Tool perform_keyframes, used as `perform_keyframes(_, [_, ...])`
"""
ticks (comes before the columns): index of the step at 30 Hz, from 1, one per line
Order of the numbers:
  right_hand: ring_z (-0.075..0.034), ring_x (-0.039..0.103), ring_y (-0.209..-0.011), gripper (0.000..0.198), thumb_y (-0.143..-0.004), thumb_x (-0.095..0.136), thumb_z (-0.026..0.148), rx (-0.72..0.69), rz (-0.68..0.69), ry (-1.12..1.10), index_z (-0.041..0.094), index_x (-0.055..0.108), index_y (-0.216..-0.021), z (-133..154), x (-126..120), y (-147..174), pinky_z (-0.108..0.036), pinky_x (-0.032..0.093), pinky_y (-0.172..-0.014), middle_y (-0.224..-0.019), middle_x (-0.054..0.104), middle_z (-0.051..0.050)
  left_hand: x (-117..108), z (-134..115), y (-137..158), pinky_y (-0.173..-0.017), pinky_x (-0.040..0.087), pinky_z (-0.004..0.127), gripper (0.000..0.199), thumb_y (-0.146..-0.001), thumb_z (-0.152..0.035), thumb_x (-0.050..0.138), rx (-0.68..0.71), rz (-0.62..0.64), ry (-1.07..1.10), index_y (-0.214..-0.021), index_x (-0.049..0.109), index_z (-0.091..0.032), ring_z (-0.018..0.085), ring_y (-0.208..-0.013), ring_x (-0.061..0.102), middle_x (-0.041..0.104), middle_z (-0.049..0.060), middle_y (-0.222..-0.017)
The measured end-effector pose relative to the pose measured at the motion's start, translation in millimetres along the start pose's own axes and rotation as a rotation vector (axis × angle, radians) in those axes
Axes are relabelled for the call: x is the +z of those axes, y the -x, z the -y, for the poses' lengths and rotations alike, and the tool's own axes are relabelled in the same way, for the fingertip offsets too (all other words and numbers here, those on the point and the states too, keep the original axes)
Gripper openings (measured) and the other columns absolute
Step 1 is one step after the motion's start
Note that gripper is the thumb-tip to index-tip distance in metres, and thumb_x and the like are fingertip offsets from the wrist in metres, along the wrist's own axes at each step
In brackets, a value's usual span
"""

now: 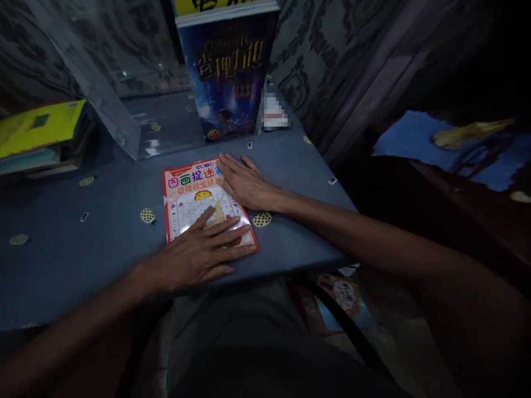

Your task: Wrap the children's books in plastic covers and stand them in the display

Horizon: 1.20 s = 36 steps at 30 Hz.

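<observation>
A thin picture book with a red border and colourful Chinese lettering lies closed on the dark blue tablecloth, near the table's front edge. Across its lower part rests my left hand, palm down with fingers spread. My right hand lies flat over the book's upper right corner, fingers stretched out and covering the end of the title. Both hands press on the cover and grip nothing. Behind the book, a dark blue book with gold lettering stands upright.
At the left lies a stack of books with a yellow one on top. A clear plastic stand is behind, near a patterned curtain. Below the table's right edge is another book. A blue cloth lies at right.
</observation>
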State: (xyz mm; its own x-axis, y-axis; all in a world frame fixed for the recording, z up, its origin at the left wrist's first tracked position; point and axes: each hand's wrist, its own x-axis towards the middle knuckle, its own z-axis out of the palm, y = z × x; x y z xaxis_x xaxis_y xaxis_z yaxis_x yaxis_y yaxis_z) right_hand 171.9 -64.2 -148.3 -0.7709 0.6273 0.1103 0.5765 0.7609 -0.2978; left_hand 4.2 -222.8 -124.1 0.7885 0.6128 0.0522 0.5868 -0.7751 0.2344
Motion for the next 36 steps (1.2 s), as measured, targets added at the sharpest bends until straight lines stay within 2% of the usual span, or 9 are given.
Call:
perform_keyframes(6, [-0.033, 0.025, -0.155, 0.054, -0.105, 0.031, 0.028, -0.009, -0.065, 0.042, 0.000, 0.040, -0.151, 11.8, 2.4, 7.5, -0.059, 0.021, -0.124, -0.162, 0.035, -0.024, 2.7, 0.3, 2.7, -0.128, 0.014, 0.056, 0.046, -0.104, -0.041, 0.050, 0.007, -0.077, -0.015, -0.148, 0.049, -0.030, 0.024, -0.152, 0.036, 0.054, 0.007, -0.154])
perform_keyframes(11, [-0.029, 0.030, -0.154, 0.051, -0.105, 0.031, 0.024, -0.136, -0.039, 0.022, 0.002, 0.042, -0.150, 36.5, 8.8, 37.7, -0.054, 0.026, -0.125, -0.160, 0.040, -0.023, -0.6, -0.7, 7.4, -0.121, 0.037, 0.045, 0.036, -0.103, -0.021, 0.049, -0.006, -0.255, 0.048, -0.138, 0.057, -0.018, 0.018, -0.128, 0.062, 0.070, 0.010, -0.132])
perform_keyframes(16, [-0.029, 0.027, -0.155, 0.054, -0.107, 0.031, 0.033, -0.197, -0.019, 0.011, 0.008, 0.039, -0.154, 39.2, 7.4, 50.6, -0.059, 0.025, -0.124, -0.162, 0.038, -0.020, -5.5, -4.0, 4.0, -0.102, 0.053, 0.039, 0.022, -0.101, -0.014, 0.049, -0.014, -0.369, 0.071, -0.117, 0.065, -0.014, 0.019, -0.104, 0.069, 0.075, 0.009, -0.107])
perform_keyframes(21, [-0.031, 0.026, -0.155, 0.069, -0.104, 0.039, 0.053, -0.124, 0.040, 0.021, 0.010, 0.034, -0.157, 18.7, 1.0, 14.6, -0.061, 0.021, -0.125, -0.164, 0.032, -0.021, -6.6, -6.1, 1.3, -0.095, 0.054, 0.038, 0.015, -0.101, -0.015, 0.050, -0.026, -0.372, 0.046, -0.106, 0.064, -0.013, 0.019, -0.099, 0.066, 0.072, 0.008, -0.100])
perform_keyframes(24, [-0.032, 0.026, -0.155, 0.070, -0.104, 0.039, 0.054, -0.068, 0.034, 0.029, 0.008, 0.034, -0.157, 9.4, -2.4, -7.7, -0.062, 0.020, -0.124, -0.164, 0.030, -0.022, -7.3, -6.3, 1.9, -0.097, 0.053, 0.038, 0.016, -0.102, -0.015, 0.048, -0.036, -0.352, 0.050, -0.107, 0.064, -0.014, 0.020, -0.102, 0.066, 0.072, 0.008, -0.102])
perform_keyframes(27, [-0.033, 0.025, -0.155, 0.070, -0.104, 0.040, 0.051, -0.036, 0.043, 0.039, 0.004, 0.034, -0.156, 8.6, -3.2, -15.1, -0.061, 0.020, -0.124, -0.163, 0.031, -0.025, -6.7, -5.3, 2.4, -0.097, 0.054, 0.038, 0.019, -0.103, -0.016, 0.046, -0.049, -0.356, 0.058, -0.108, 0.064, -0.014, 0.021, -0.103, 0.066, 0.072, 0.009, -0.104])
perform_keyframes(31, [-0.033, 0.024, -0.155, 0.066, -0.104, 0.042, 0.045, -0.027, 0.009, 0.050, 0.005, 0.034, -0.156, 19.3, 1.7, 3.2, -0.062, 0.023, -0.123, -0.163, 0.032, -0.025, -3.9, -3.0, 2.1, -0.097, 0.054, 0.038, 0.019, -0.102, -0.015, 0.047, -0.117, -0.429, 0.063, -0.113, 0.062, -0.012, 0.021, -0.105, 0.066, 0.072, 0.012, -0.105])
perform_keyframes(36, [-0.031, 0.026, -0.155, 0.053, -0.105, 0.034, 0.027, -0.102, -0.034, 0.078, 0.006, 0.038, -0.154, 39.1, 10.9, 55.9, -0.062, 0.027, -0.122, -0.162, 0.034, -0.024, -1.8, -3.9, 1.2, -0.095, 0.055, 0.037, 0.021, -0.100, -0.010, 0.046, -0.137, -0.460, 0.061, -0.113, 0.061, -0.012, 0.021, -0.103, 0.065, 0.070, 0.011, -0.101])
